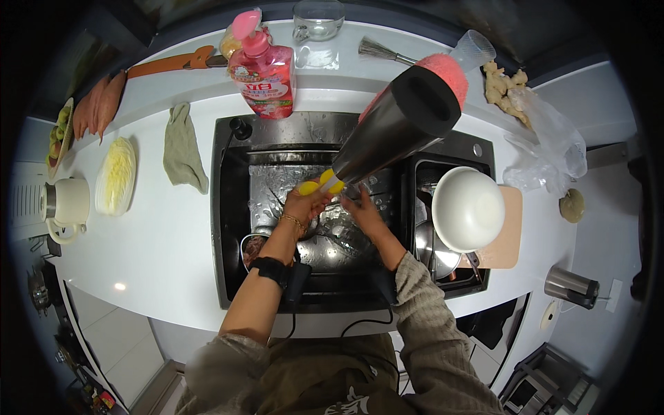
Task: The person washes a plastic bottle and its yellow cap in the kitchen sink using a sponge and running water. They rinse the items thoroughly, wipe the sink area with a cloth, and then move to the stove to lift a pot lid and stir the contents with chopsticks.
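Observation:
My left hand (305,205) is over the large basin of a black sink (225,207), its fingers closed round a bright yellow rounded object (308,188) with two lobes; its exact kind is unclear. Water (328,184) runs from the dark faucet (394,119) onto the yellow lobes. My right hand (367,215) is just to the right, fingers apart near the stream; no held thing can be made out, though splashing blurs the fingertips. Below my left hand, a rimmed container (243,251) with what looks like raw meat (254,248) is partly hidden by my forearm.
A white bowl (468,210) lies upside down over the smaller basin, beside a cutting board (511,228). Behind the sink stand a pink soap bottle (264,78) and a glass cup (319,21). A green cloth (182,150) and napa cabbage (116,176) lie left.

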`<state>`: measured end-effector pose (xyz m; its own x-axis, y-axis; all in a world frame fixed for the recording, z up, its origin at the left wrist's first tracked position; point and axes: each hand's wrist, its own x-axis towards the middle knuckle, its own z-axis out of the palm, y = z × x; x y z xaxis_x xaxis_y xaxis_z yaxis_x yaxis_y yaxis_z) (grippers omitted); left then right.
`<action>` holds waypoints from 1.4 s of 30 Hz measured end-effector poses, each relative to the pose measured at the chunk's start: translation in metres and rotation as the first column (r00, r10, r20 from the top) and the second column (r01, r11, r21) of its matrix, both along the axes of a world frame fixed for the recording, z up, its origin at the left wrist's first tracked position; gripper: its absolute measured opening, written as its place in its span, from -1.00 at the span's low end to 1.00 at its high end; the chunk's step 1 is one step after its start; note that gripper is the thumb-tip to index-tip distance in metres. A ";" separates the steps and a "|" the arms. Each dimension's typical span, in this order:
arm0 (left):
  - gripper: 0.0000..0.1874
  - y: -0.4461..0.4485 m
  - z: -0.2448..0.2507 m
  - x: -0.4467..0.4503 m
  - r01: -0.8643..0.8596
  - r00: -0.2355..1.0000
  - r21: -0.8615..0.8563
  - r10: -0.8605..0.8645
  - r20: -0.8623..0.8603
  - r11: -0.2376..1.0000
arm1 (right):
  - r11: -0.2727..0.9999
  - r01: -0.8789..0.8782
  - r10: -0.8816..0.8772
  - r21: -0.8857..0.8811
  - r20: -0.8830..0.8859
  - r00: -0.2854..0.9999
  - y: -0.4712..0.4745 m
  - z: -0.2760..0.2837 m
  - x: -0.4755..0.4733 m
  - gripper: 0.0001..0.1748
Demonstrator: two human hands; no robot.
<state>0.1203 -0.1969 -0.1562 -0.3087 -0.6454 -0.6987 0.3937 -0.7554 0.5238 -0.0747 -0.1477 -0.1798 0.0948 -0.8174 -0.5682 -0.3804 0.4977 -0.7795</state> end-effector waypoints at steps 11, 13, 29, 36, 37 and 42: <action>-0.47 0.005 -0.026 0.010 0.012 0.880 0.238 0.103 -0.464 0.971 | 0.869 -0.446 0.463 0.217 -0.676 0.573 0.045 -0.020 0.012 0.28; -0.47 0.004 -0.027 0.012 -0.008 0.860 0.211 0.114 -0.498 0.977 | 0.952 -0.289 0.295 0.101 -0.553 0.779 0.040 -0.010 0.005 0.29; -0.54 0.003 -0.024 -0.002 -0.161 0.853 0.166 0.222 -0.472 0.973 | 0.983 -0.099 0.039 -0.156 -0.348 0.937 0.084 0.042 -0.031 0.39; -0.56 0.015 -0.028 0.007 -0.276 0.737 0.190 0.335 -0.588 0.942 | 0.973 -0.229 0.179 -0.040 -0.497 0.849 0.081 0.025 -0.018 0.45; -0.56 0.017 -0.028 0.009 -0.273 0.704 0.219 0.349 -0.619 0.937 | 0.972 -0.236 0.204 -0.007 -0.483 0.852 0.080 0.024 -0.015 0.45; -0.54 0.018 -0.029 0.011 -0.310 0.706 0.163 0.342 -0.620 0.937 | 0.973 -0.218 0.230 0.078 -0.405 0.885 0.076 0.028 -0.011 0.46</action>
